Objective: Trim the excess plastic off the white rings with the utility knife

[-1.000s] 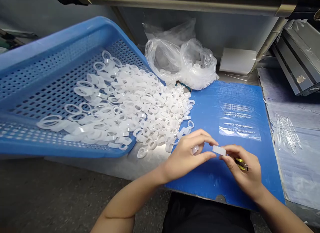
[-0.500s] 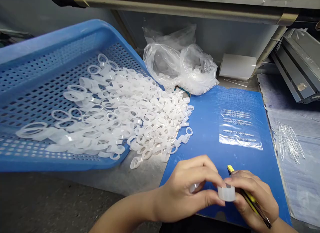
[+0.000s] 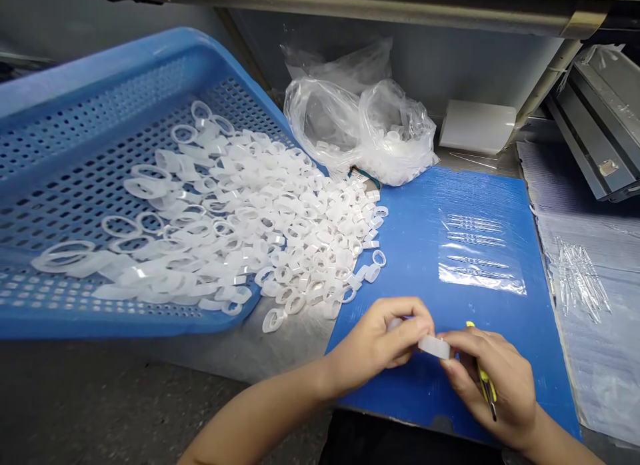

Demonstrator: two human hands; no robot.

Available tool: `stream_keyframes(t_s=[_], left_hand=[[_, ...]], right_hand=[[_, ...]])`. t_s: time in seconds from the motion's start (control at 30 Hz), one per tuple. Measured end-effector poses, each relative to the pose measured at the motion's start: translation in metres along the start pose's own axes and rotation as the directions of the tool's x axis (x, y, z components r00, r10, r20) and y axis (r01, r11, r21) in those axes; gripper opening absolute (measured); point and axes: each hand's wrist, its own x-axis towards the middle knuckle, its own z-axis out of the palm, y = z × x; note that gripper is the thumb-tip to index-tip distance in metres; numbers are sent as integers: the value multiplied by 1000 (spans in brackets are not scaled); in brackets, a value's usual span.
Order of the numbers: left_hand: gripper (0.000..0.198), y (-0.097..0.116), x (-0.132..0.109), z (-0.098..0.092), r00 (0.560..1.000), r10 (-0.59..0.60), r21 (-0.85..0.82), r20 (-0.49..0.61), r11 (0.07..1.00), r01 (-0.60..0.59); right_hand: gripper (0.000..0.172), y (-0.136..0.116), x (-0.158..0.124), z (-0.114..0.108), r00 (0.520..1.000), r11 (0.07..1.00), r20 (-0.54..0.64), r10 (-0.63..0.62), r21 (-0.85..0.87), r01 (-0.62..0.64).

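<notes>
Since the earlier frame, both hands and the pinched white ring point(image 3: 434, 348) have been carried farther from the body over the blue mat point(image 3: 400, 252), and the left fingertips have been brought to the ring's upper left edge. The ring is held between the hands, its band seen side-on, with the longer line running left to right across the gap and dipping slightly toward the right fingers. Its right end is gripped between thumb and forefinger of the right hand point(image 3: 500, 378); its left end is pinched by the closed fingertips of the left hand point(image 3: 380, 338), so neither hand is nearer. A second pale piece point(image 3: 395, 324) is partly hidden in the left fingers' curl. A yellow-and-dark tool point(image 3: 486, 385) is kept across the right palm, behind the fingertips. A heap of similar rings point(image 3: 300, 225) is spread left of and beyond the left fingers, partly within a blue basket point(image 3: 150, 46). A clear sleeve point(image 3: 480, 290) is laid beyond the right fingers.
</notes>
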Motion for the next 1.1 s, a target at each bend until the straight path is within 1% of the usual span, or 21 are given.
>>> stream_keyframes(t_s=[0.03, 0.07, 0.13, 0.2, 0.23, 0.3, 0.37, 0.4, 0.43, 0.47, 0.53, 0.6, 0.67, 0.77, 0.87, 0.93, 1.0, 1.1], left_hand=[[28, -1, 1, -1, 999, -22, -27, -26, 999, 22], [26, -2, 2, -1, 998, -19, -9, -59, 1000, 19], [21, -1, 2, -2, 993, 24, 127, -117, 992, -9], [16, 1, 2, -1, 988, 56, 250, -144, 968, -18], [14, 3, 2, -1, 986, 64, 278, -154, 960, -19], [11, 4, 1, 0, 981, 86, 286, -174, 958, -33], [8, 3, 1, 1, 977, 100, 248, -189, 967, -51], [9, 1, 1, 2, 978, 88, 205, -187, 978, -49], [11, -1, 2, 2, 982, 62, 140, -176, 989, -38], [16, -3, 3, 1, 987, 29, 55, -155, 998, -21], [25, -8, 7, 0, 994, -28, -146, -109, 989, 12], [32, -13, 11, 0, 996, -47, -315, -81, 949, 19], [34, -16, 13, 0, 995, -56, -407, -78, 913, 20], [33, -17, 14, 0, 994, -66, -432, -88, 902, 22], [33, -16, 13, 1, 993, -70, -390, -97, 920, 26], [33, -15, 12, 1, 992, -72, -358, -108, 933, 29], [33, -14, 12, 1, 990, -68, -333, -120, 942, 24], [31, -13, 11, 1, 989, -48, -295, -138, 956, 5]], right_hand=[[17, 2, 0, 2, 1000, 1000, -6, -11, -19, 11], [16, 3, -1, 4, 999, 999, -15, -33, -44, 32], [14, 7, -2, 7, 996, 994, -29, -83, -78, 80], [12, 10, -3, 8, 996, 994, -26, -85, -65, 84], [12, 11, -4, 8, 998, 998, -19, -55, -38, 54], [10, 12, -6, 8, 999, 998, 8, 44, 37, -45], [5, 11, -9, 8, 984, 975, 31, 176, 134, -178], [2, 11, -11, 9, 967, 948, 46, 249, 193, -254], [2, 11, -12, 9, 943, 908, 69, 325, 256, -331], [6, 11, -13, 10, 912, 856, 105, 396, 316, -408], [14, 12, -12, 10, 839, 732, 213, 501, 413, -542], [20, 12, -8, 10, 768, 607, 330, 549, 475, -638], [26, 14, -3, 10, 715, 499, 411, 565, 521, -693], [33, 17, 0, 10, 664, 368, 477, 576, 574, -732], [37, 21, -4, 12, 608, 215, 546, 576, 617, -757], [37, 22, -6, 14, 585, 122, 579, 568, 644, -756], [35, 22, -7, 14, 575, 62, 592, 565, 664, -745], [34, 21, -5, 14, 594, 15, 601, 535, 696, -718]])
